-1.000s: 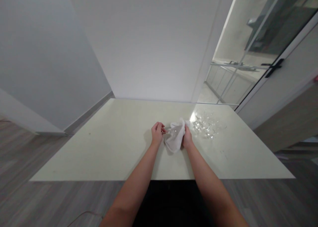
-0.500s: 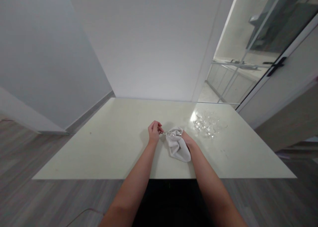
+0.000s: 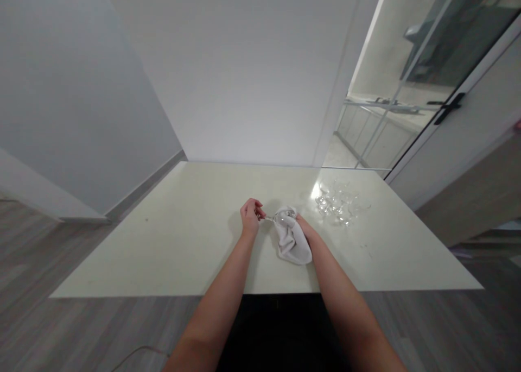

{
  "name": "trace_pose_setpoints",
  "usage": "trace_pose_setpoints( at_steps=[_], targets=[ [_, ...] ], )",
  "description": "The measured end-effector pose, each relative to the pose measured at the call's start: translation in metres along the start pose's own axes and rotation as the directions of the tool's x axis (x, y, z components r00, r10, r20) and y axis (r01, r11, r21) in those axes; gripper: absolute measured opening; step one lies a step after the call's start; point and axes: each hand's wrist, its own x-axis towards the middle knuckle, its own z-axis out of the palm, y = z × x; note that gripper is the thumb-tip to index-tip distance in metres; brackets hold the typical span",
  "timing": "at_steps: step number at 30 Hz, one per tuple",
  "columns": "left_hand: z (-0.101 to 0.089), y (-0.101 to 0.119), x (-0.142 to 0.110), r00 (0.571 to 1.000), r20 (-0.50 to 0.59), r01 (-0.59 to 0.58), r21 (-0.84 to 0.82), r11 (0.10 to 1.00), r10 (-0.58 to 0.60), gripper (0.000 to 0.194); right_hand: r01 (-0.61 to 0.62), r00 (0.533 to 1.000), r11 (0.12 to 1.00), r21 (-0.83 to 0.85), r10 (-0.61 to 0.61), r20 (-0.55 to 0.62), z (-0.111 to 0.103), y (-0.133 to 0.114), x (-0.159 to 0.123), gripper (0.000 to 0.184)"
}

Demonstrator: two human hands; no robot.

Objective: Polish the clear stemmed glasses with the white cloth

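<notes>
My left hand (image 3: 249, 216) is closed in a pinch on the stem of a clear wine glass (image 3: 280, 216) held on its side above the table. A white cloth (image 3: 291, 240) wraps round the glass's bowl and hangs down over my right hand (image 3: 306, 229), which grips the cloth against the glass. Most of my right hand's fingers are hidden under the cloth. Both hands are over the middle of the pale table (image 3: 171, 241).
Several clear glasses (image 3: 337, 203) stand in a group on the table to the right of my hands. White walls rise behind the table. A glass sliding door (image 3: 407, 89) with a black handle (image 3: 446, 109) is at the right. Grey wood floor surrounds the table.
The cloth, bunched upward over the glass a second ago, now hangs down over my right hand. My left hand has shifted slightly left, still pinching the stem.
</notes>
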Motion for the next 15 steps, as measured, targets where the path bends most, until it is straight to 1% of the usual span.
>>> trace_pose_setpoints(
  at_steps=[2,3,5,7,9,11,13,15],
  targets=[
    [0.001,-0.001,0.000,1.000,0.002,0.011,0.000,1.000,-0.011,0.039,-0.034,0.999,0.999,-0.020,0.034,0.025,-0.001,-0.003,-0.002,0.034],
    [0.001,-0.002,0.000,1.000,0.009,0.016,0.000,1.000,-0.016,0.039,-0.032,0.999,0.999,-0.038,0.034,0.039,-0.001,-0.005,-0.002,0.035],
    [0.001,-0.002,-0.001,0.999,0.028,0.019,0.000,1.000,-0.019,0.039,0.019,0.995,0.996,-0.092,-0.009,0.103,-0.002,-0.009,-0.003,0.034],
    [0.001,-0.002,-0.002,0.999,0.042,0.013,0.003,1.000,-0.013,0.038,0.102,0.983,0.987,-0.127,-0.079,0.168,-0.002,-0.012,-0.003,0.032],
    [0.001,-0.001,-0.002,0.999,0.048,0.006,0.008,1.000,-0.006,0.036,0.142,0.975,0.982,-0.127,-0.117,0.191,-0.001,-0.012,-0.002,0.030],
    [0.001,0.000,-0.002,0.999,0.041,0.012,0.011,1.000,-0.012,0.033,0.113,0.987,0.990,-0.087,-0.102,0.125,-0.001,-0.009,0.000,0.030],
    [0.002,0.000,-0.001,0.999,0.018,0.030,0.009,1.000,-0.030,0.032,0.051,0.998,0.998,-0.032,-0.050,0.028,-0.001,-0.003,0.002,0.032],
    [0.003,0.000,0.000,0.998,-0.011,0.054,0.001,0.999,-0.054,0.031,0.003,0.999,1.000,0.019,-0.002,-0.053,-0.001,0.002,0.004,0.034]
  ],
)
